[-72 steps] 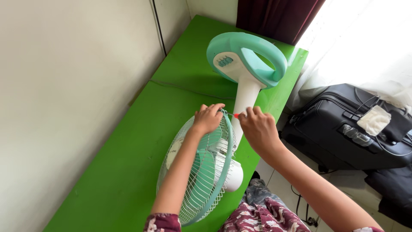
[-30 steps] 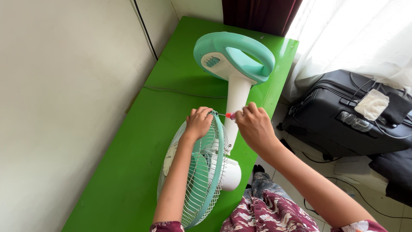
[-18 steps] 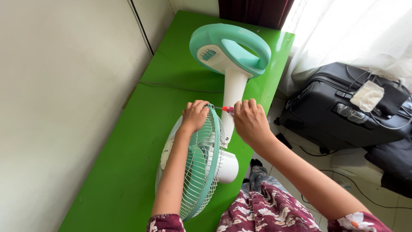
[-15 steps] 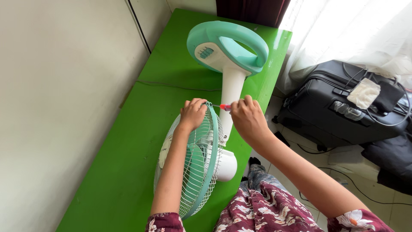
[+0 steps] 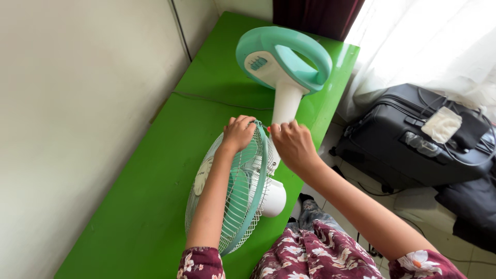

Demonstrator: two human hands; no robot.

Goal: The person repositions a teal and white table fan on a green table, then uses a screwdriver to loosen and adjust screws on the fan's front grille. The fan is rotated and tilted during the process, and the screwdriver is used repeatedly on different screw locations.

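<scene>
The fan (image 5: 243, 191) lies on its side on the green table (image 5: 155, 170), with its round head near the front edge and its base at the far end. The head has a grille (image 5: 235, 204) of thin white wires, curved like a shallow dome, and a smooth mint plastic ring runs around its edge. Behind the wires the mint blades (image 5: 235, 194) are visible, broad and a little glossy. At the back of the head sits the motor housing (image 5: 273, 198), a short white cylinder of smooth plastic. A white neck (image 5: 285, 106) goes from the head to the base (image 5: 284, 57), which is a thick mint oval ring with a white panel and small buttons on it. The left hand (image 5: 238, 133) rests on the top of the grille, its fingers curled together over the mint ring and touching it. The right hand (image 5: 293, 146) is just beside it, on the other side of the ring, with the fingers closed around a small tool (image 5: 268, 128) of which only a red bit shows; what kind of tool it is I cannot tell. The table surface is flat and shiny, and a thin cord (image 5: 217, 99) lies across it. To the right, on the floor, stands a black suitcase (image 5: 413, 144) of woven fabric with a white cloth (image 5: 440, 124) on top.
</scene>
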